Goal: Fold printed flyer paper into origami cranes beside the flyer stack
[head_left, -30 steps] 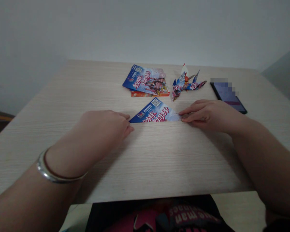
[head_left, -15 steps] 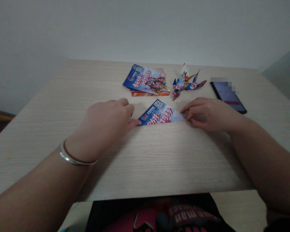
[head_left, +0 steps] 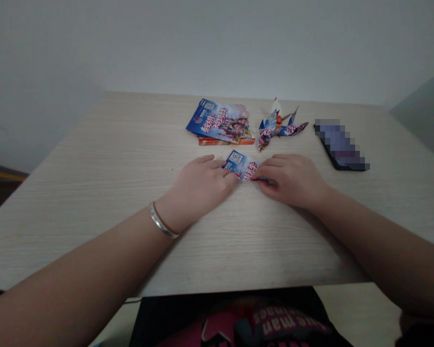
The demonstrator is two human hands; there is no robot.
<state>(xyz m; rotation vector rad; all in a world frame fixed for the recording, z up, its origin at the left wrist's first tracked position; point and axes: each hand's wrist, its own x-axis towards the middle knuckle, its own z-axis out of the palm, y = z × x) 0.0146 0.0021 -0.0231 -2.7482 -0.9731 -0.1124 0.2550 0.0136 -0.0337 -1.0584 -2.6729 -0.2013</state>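
A blue flyer [head_left: 243, 166] folded to a triangle lies on the table between my hands, its QR code and red-and-white lettering facing up. Across its left part rests my left hand [head_left: 206, 180], palm down, fingers stretched out flat and covering the left corner. The thumb of that hand is hidden. My right hand [head_left: 287, 178] has its thumb and fingers closed on the right part of the flyer, near the lower fold. That right corner is mostly covered.
Behind the hands lies a stack of flyers [head_left: 217, 120] with an orange-edged piece underneath. Folded paper cranes [head_left: 275, 127] stand to its right. A dark phone [head_left: 347, 169] lies at the right. A pale wall [head_left: 238, 48] rises behind the wooden table [head_left: 94, 140].
My left hand has slid right from the flyer's left corner onto its left part. My right hand has shifted left along it, so less of the flyer shows.
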